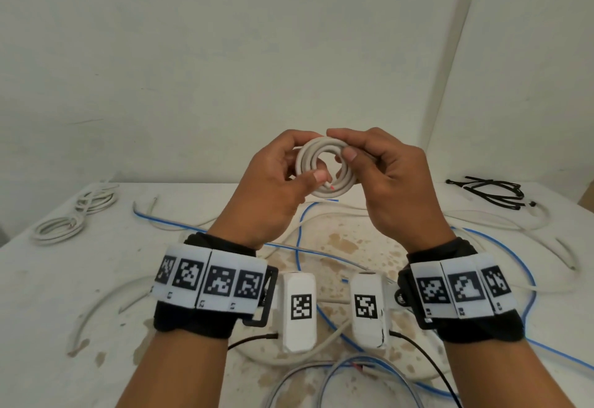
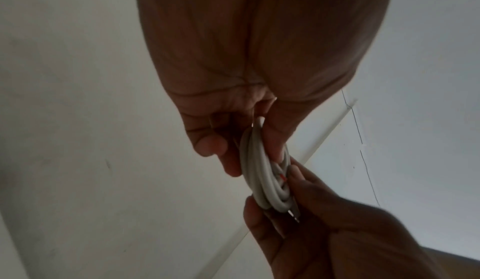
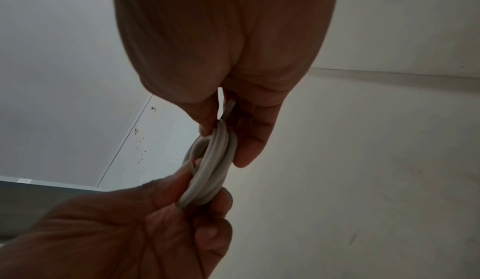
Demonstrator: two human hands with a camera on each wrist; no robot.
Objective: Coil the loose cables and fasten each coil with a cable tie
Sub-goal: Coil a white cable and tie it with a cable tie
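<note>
Both hands hold a small white cable coil (image 1: 324,172) up in the air above the table (image 1: 48,282).

The left hand (image 1: 273,189) has its grip pinched on the coil's left and lower side, thumb pressing down the cut end, where a red core shows; the right hand (image 1: 385,179) has its grip pinched on the coil's upper right side, thumb on the front and fingers curled behind; from the left wrist view a short stub seems to stick out by the right palm, though the dim picture leaves that unsure; below, loose white cables (image 1: 501,227) and thin blue wires (image 1: 300,240) sprawl across the stained table; two finished white coils (image 1: 77,214) lie at its far left; a bundle of black cable ties (image 1: 491,192) lies at its far right.
</note>
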